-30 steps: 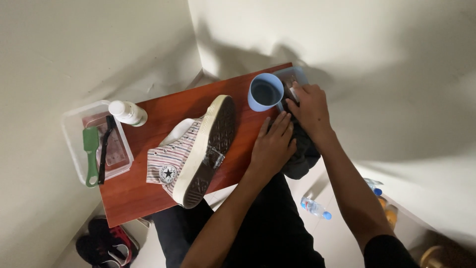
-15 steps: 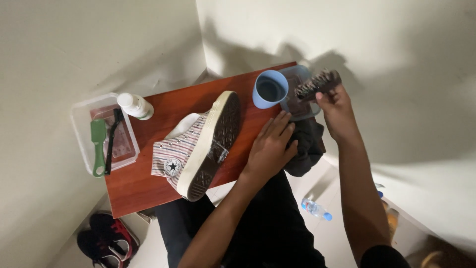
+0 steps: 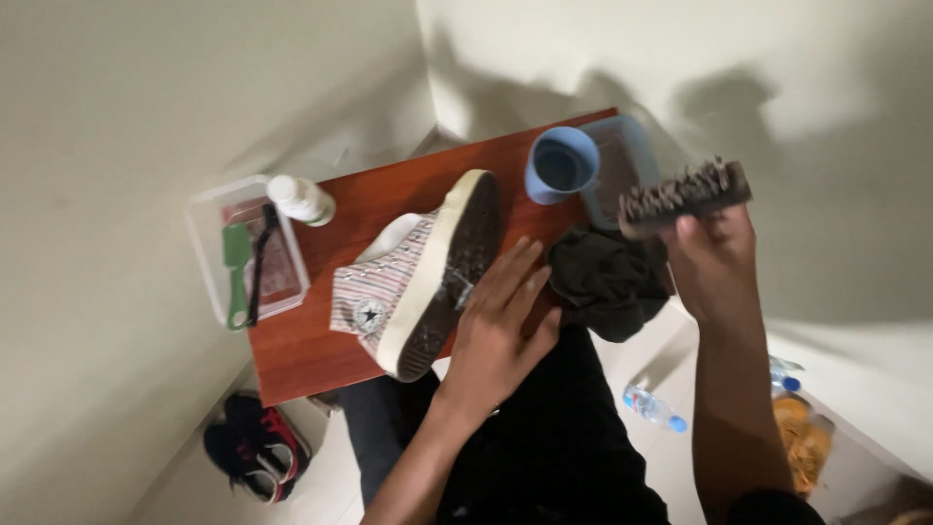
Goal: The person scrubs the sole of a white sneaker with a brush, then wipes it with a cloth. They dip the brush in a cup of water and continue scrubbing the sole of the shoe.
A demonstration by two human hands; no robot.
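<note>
A striped high-top sneaker (image 3: 389,292) lies on its side on a small reddish wooden table (image 3: 301,350), with the dark sole facing me. My left hand (image 3: 496,326) rests flat with fingers spread against the sole's edge. My right hand (image 3: 714,258) is raised off the table's right end and grips a dark bristle brush (image 3: 685,194), bristles up. A dark crumpled cloth (image 3: 607,277) lies between my hands at the table's edge. A blue cup (image 3: 562,163) stands behind the cloth, next to a blue tray (image 3: 632,146).
A clear plastic box (image 3: 209,238) at the table's left end holds a green brush (image 3: 236,272) and a black tool. A white bottle (image 3: 301,199) stands beside it. On the floor are dark shoes (image 3: 255,452) and a water bottle (image 3: 653,408). Walls close in behind.
My right hand has lifted the brush from beside the cup and carried it up and to the right. My left hand has slid off the cloth onto the sneaker's sole.
</note>
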